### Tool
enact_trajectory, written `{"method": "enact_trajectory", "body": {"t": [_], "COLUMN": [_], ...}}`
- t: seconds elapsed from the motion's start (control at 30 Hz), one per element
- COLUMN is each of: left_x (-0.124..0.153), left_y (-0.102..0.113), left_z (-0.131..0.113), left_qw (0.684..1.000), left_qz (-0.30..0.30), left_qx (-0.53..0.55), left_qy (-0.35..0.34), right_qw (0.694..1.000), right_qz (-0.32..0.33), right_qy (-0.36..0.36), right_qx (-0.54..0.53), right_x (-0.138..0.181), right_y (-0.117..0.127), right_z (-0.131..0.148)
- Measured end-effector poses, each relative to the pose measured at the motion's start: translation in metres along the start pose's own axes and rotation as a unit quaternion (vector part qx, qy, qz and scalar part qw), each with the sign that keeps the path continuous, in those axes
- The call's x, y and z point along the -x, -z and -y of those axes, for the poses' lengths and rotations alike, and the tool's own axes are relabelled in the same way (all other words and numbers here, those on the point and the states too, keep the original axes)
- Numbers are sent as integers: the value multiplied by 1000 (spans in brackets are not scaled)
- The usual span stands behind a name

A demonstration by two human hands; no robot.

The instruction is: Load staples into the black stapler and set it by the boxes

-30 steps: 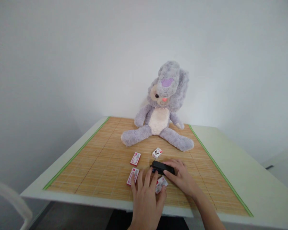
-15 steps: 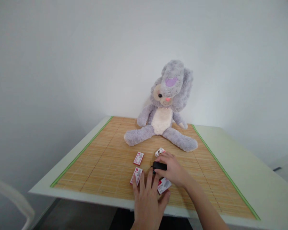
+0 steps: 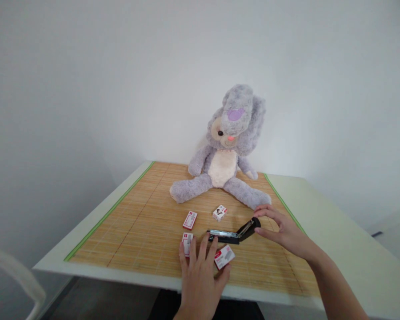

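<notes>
A black stapler (image 3: 225,237) lies on the bamboo mat, swung open at its hinge. Its metal staple channel faces up, and the top arm tilts up to the right. My right hand (image 3: 280,229) has thumb and fingers about the raised end of that arm. Palm down with fingers spread, my left hand (image 3: 202,275) rests its fingertips at the left end of the stapler's base. Beside its fingers is a red-and-white box (image 3: 187,243), partly covered. Another red-and-white box (image 3: 224,257) sits by its thumb, below the stapler.
Farther back are a small white box (image 3: 219,213) with a dark picture and another red-and-white box (image 3: 190,220). A grey plush rabbit (image 3: 222,166) sits against the wall. The green-edged bamboo mat (image 3: 136,226) covers much of the white table (image 3: 336,235).
The stapler has been opened out, its top arm swung up and to the right with my right hand. My left hand stays near the stapler's left end.
</notes>
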State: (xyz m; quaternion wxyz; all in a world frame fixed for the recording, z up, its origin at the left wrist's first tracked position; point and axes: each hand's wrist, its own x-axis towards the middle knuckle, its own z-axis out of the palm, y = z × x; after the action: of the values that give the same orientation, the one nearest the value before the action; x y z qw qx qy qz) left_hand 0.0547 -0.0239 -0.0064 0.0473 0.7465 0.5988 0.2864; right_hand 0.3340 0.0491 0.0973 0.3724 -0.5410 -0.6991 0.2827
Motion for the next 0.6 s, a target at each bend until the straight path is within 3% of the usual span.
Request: {"method": "enact_trajectory", "body": {"t": [0.17, 0.37, 0.5, 0.6], "left_x": [-2, -5, -7, -7], "left_y": [4, 9, 10, 13], "left_z": [-1, 13, 31, 41], "left_qw": [1000, 998, 995, 993], "left_qz": [-4, 11, 18, 11], "left_qx": [-7, -44, -61, -59], "left_qy": [6, -40, -72, -99], "right_qw": [996, 993, 992, 992], "right_qz": [-10, 8, 19, -38], "right_qy": [-49, -82, -88, -90], "right_qx": [-69, -89, -86, -83], "right_x": [19, 40, 50, 62], "right_y": [13, 0, -11, -12], "right_z": [-32, -66, -73, -68]}}
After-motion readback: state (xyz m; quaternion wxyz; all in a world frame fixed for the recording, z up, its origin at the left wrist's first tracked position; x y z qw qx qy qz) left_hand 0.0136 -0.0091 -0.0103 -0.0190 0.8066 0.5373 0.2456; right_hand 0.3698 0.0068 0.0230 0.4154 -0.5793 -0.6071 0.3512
